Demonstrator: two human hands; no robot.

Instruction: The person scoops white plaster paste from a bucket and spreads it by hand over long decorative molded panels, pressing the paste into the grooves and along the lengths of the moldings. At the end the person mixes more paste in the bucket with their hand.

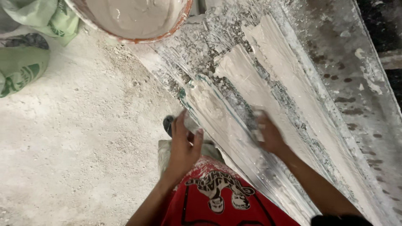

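The person stands over a long moulding form (293, 96) that runs from the far middle of the scene down to the near right, and wet grey-white plaster (251, 79) lies in thick strips along its channel. The right hand (270, 134) is pressed flat into the plaster near the middle of the form, with the fingers spread and smeared; it seems to push or smooth the material and not to close around anything, though a small pale piece may be under the fingers and I cannot tell this for sure. The left hand (184, 144) is at the near-left edge of the form, fingers stretched and open, touching the edge where a greenish rim (184, 98) shows; it holds nothing that I can see. A round basin (167, 33) with more of the plaster mix stands at the far side, just beside the top end of the form. Green sacks (29, 46) lie at the far left on the dusty concrete floor (83, 138). I judge the step in hand to be the spreading and pressing of plaster into the form, with the far part covered more fully than the near part. The next move would call for an even pressure along the channel, and for the left hand to keep the edge steady.
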